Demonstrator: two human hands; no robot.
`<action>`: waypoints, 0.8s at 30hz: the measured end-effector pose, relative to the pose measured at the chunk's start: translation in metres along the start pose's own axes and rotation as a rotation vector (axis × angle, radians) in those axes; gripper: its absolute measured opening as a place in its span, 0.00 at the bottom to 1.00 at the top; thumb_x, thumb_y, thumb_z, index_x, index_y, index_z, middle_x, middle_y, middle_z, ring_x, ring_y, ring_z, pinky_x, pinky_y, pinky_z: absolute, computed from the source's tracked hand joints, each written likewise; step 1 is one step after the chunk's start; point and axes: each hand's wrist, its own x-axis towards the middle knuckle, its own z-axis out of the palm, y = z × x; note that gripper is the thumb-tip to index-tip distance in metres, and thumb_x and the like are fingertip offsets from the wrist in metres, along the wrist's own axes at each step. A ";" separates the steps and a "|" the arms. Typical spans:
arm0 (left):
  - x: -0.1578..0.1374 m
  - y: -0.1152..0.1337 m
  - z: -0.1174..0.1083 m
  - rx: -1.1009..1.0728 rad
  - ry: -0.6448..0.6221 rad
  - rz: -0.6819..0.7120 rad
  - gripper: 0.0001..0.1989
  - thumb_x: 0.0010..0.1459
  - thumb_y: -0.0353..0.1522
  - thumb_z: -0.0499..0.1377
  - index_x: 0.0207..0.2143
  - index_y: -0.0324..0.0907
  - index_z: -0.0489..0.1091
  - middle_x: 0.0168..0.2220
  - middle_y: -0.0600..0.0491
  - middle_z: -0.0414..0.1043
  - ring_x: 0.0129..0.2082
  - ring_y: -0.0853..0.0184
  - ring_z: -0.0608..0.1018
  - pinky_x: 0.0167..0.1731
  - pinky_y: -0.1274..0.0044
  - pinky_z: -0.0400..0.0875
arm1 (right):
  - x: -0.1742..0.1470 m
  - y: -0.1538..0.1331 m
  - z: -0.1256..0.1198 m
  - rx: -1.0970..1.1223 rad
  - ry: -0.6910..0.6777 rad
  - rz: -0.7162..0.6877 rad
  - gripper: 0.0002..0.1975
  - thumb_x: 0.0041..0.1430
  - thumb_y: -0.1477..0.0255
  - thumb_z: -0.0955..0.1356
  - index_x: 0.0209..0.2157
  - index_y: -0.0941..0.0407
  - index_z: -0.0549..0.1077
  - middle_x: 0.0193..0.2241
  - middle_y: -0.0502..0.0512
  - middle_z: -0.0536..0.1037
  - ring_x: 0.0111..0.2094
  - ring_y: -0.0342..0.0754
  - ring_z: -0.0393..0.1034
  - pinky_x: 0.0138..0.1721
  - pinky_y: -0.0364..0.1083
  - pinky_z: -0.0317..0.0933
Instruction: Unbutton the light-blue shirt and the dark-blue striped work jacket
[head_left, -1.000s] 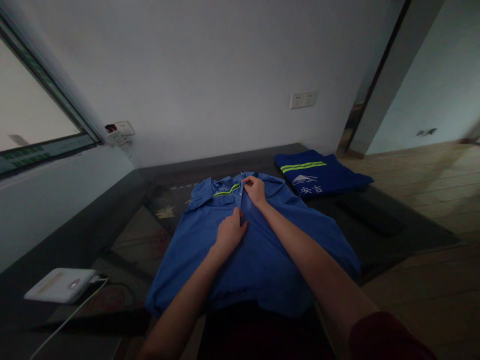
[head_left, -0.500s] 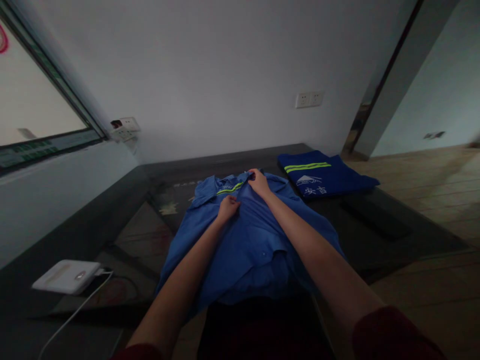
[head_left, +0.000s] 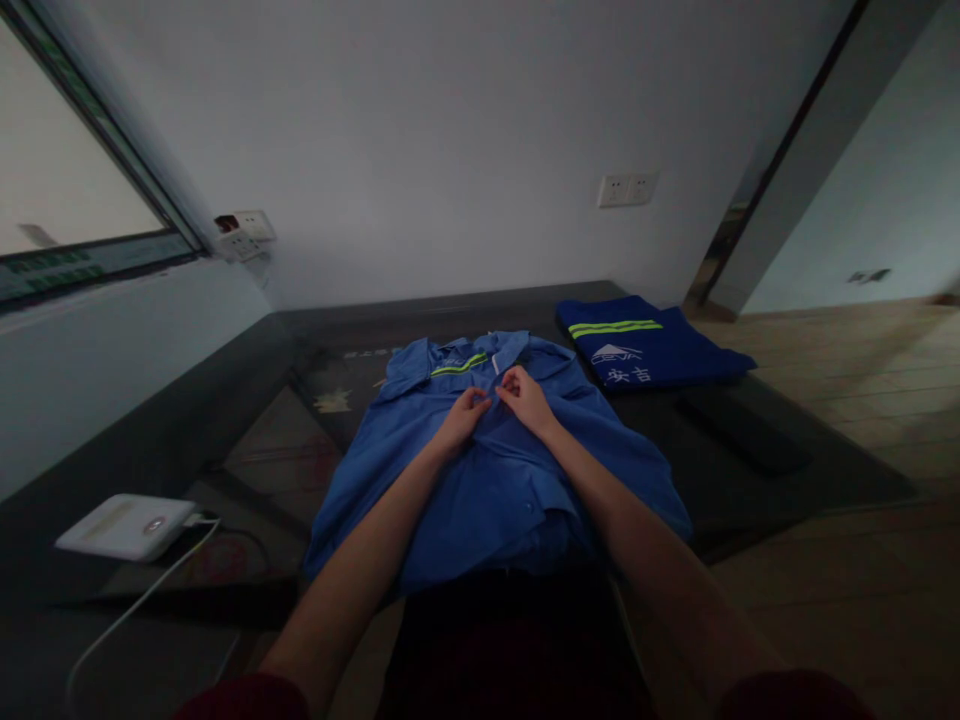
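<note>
A blue work jacket (head_left: pixel 457 530) with a yellow-green reflective stripe lies spread over the dark table, collar toward the wall and its lower edge near my body. Just below the collar, my left hand (head_left: pixel 466 415) pinches the front of the jacket. Close to its right, my right hand (head_left: pixel 526 398) pinches the cloth along the same front opening, fingertips nearly touching those of the left. Any button between the fingers is too small to make out.
A folded dark blue garment (head_left: pixel 660 355) with a yellow-green stripe and white lettering lies at the back right. In front of it is a dark flat object (head_left: pixel 742 432). A white box (head_left: pixel 124 527) with a cable sits on the dark table (head_left: pixel 247 400) at left.
My right hand has come down from the collar to the upper front of the jacket. My left hand has shifted slightly right, so the two hands are now close together.
</note>
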 end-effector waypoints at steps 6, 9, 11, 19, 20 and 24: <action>0.006 -0.004 -0.007 0.327 0.039 0.238 0.09 0.49 0.26 0.59 0.36 0.37 0.68 0.24 0.58 0.68 0.23 0.75 0.69 0.23 0.83 0.61 | -0.006 -0.020 -0.005 -0.059 -0.028 -0.143 0.05 0.53 0.74 0.64 0.34 0.56 0.67 0.25 0.49 0.71 0.28 0.44 0.67 0.30 0.42 0.59; 0.009 -0.006 -0.011 0.307 0.046 0.242 0.11 0.47 0.26 0.60 0.36 0.37 0.69 0.25 0.57 0.69 0.23 0.74 0.69 0.24 0.83 0.61 | -0.006 -0.018 -0.005 -0.098 -0.127 -0.174 0.05 0.54 0.74 0.64 0.35 0.56 0.67 0.26 0.49 0.71 0.27 0.43 0.67 0.30 0.41 0.58; 0.010 -0.007 -0.012 0.255 0.063 0.242 0.11 0.46 0.27 0.61 0.36 0.37 0.70 0.24 0.57 0.69 0.23 0.74 0.70 0.24 0.82 0.62 | -0.005 -0.015 -0.006 -0.100 -0.177 -0.184 0.05 0.55 0.74 0.65 0.36 0.56 0.67 0.26 0.48 0.71 0.27 0.43 0.66 0.30 0.42 0.59; 0.007 0.002 -0.012 0.001 0.033 0.154 0.14 0.48 0.30 0.61 0.38 0.35 0.70 0.25 0.55 0.72 0.23 0.72 0.72 0.24 0.81 0.64 | -0.004 -0.019 -0.010 -0.115 -0.029 -0.268 0.08 0.54 0.77 0.65 0.37 0.55 0.65 0.29 0.50 0.69 0.29 0.45 0.65 0.31 0.43 0.60; 0.006 0.003 -0.012 0.024 0.027 0.159 0.13 0.49 0.30 0.60 0.38 0.35 0.70 0.25 0.54 0.72 0.23 0.71 0.72 0.24 0.81 0.64 | -0.004 -0.019 -0.010 -0.125 -0.028 -0.302 0.08 0.54 0.78 0.64 0.37 0.55 0.66 0.30 0.51 0.69 0.31 0.46 0.65 0.33 0.44 0.60; 0.003 0.004 -0.013 0.313 0.118 0.275 0.08 0.51 0.29 0.58 0.35 0.35 0.73 0.28 0.50 0.75 0.28 0.68 0.75 0.29 0.79 0.66 | -0.005 -0.018 -0.008 -0.172 -0.154 -0.360 0.07 0.55 0.79 0.63 0.37 0.55 0.65 0.33 0.53 0.70 0.34 0.47 0.64 0.36 0.45 0.59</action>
